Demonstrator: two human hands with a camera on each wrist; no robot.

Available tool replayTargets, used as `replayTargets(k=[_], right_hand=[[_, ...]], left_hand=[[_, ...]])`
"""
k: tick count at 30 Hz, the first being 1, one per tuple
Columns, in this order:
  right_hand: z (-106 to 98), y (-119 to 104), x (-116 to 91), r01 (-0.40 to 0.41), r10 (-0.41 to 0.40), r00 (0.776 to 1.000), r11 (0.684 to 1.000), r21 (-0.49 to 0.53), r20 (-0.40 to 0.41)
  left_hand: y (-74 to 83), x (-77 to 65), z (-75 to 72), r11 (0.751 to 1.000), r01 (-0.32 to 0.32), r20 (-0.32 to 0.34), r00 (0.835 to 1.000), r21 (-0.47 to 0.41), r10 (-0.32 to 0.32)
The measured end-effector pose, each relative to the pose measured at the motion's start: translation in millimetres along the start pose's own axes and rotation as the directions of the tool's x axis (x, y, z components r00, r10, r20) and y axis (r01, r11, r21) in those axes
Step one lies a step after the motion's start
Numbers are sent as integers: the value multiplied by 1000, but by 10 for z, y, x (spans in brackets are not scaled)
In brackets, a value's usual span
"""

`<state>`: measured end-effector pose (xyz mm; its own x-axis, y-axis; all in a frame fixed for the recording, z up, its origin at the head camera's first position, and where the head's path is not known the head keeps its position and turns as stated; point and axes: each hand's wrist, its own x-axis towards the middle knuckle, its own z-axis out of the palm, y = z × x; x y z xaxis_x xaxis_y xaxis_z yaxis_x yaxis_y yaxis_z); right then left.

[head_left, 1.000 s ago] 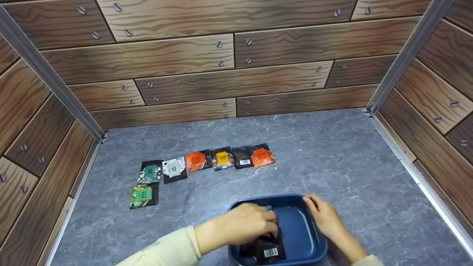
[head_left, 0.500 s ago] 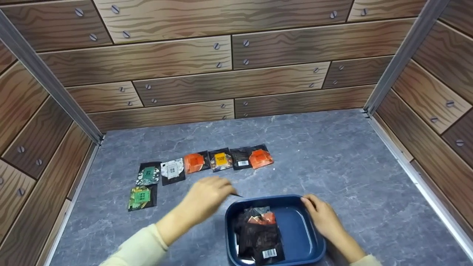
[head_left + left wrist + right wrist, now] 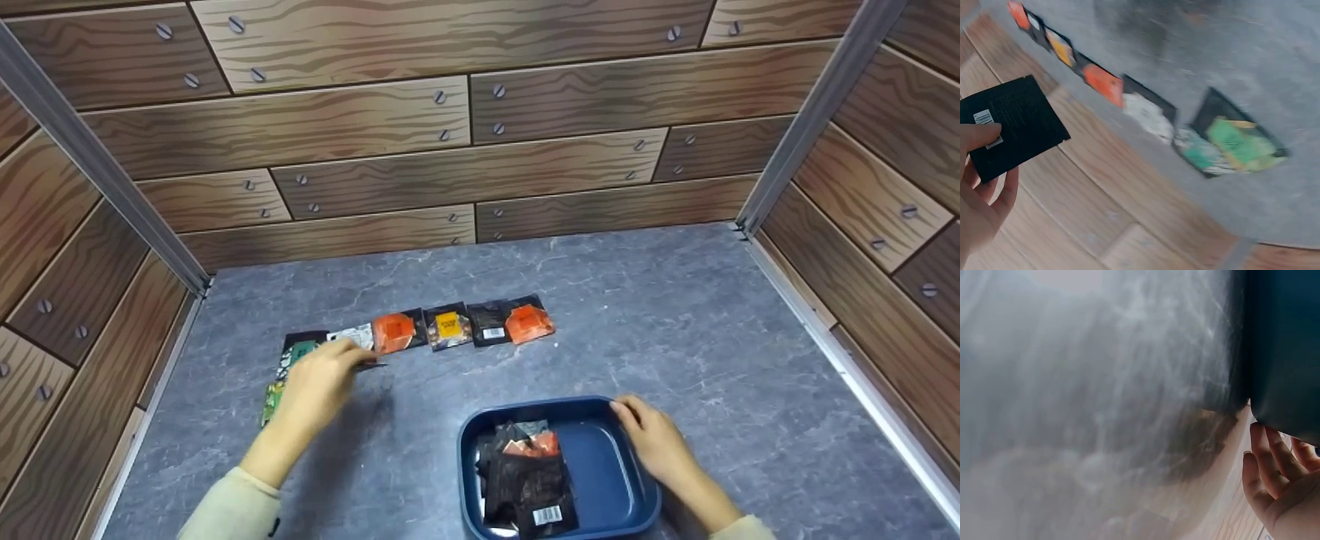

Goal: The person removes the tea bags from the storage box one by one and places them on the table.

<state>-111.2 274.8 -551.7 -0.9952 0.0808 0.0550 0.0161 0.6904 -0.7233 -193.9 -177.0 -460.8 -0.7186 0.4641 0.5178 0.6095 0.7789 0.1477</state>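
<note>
My left hand pinches a flat black sachet between thumb and fingers, its barcode side towards the left wrist camera. In the head view that hand is above the left end of a row of sachets and partly hides the white sachet and the green ones. At the front, my right hand holds the far right corner of a blue plastic tub. Its fingers touch the tub's outer wall in the right wrist view. Inside the tub's left half lies a pile of black sachets.
Along the row lie an orange sachet, a yellow-labelled sachet, a black barcode-side-up sachet and another orange one at the right end. A green-labelled sachet sits nearer the front. Wood-patterned walls enclose the grey marbled table.
My left hand has come out of the tub with a black sachet and moved left and away, over the row's left end. The right hand stays on the tub's corner.
</note>
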Motion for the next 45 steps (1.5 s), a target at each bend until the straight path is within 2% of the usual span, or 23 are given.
replayTargets(k=[4,10,17,22,26,31,36,40,45], right_hand=[[13,8,-3,-9,9,1000,1000,3,6],[27,10,-4,-15,15,1000,1000,14,7],[11,16,11,-10,9,1000,1000,13,25],[6,13,19,-10,10,1000,1000,6,18],[6,9,23,-13,13,1000,1000,1,22],[-4,4,23,-12,12,1000,1000,1,17],[3,3,31,0,0,1000,1000,7,14],[2,4,26,6,-6,1000,1000,-3,11],[-8,11,13,1,-1,1000,1000,-12,11]], left_hand=[[-226,-146,57,994,113,10,994,8,-113],[-458,-329,159,981,193,35,981,-1,-193],[-603,-436,269,982,191,100,977,-4,-189],[-664,-469,344,976,219,147,966,-17,-214],[-677,-496,387,973,231,224,949,-24,-220],[-681,-538,425,972,234,330,920,-34,-210],[-652,-583,421,963,267,365,902,-45,-233],[-612,-592,424,958,286,327,908,-30,-261],[-506,-524,468,965,259,247,938,-34,-243]])
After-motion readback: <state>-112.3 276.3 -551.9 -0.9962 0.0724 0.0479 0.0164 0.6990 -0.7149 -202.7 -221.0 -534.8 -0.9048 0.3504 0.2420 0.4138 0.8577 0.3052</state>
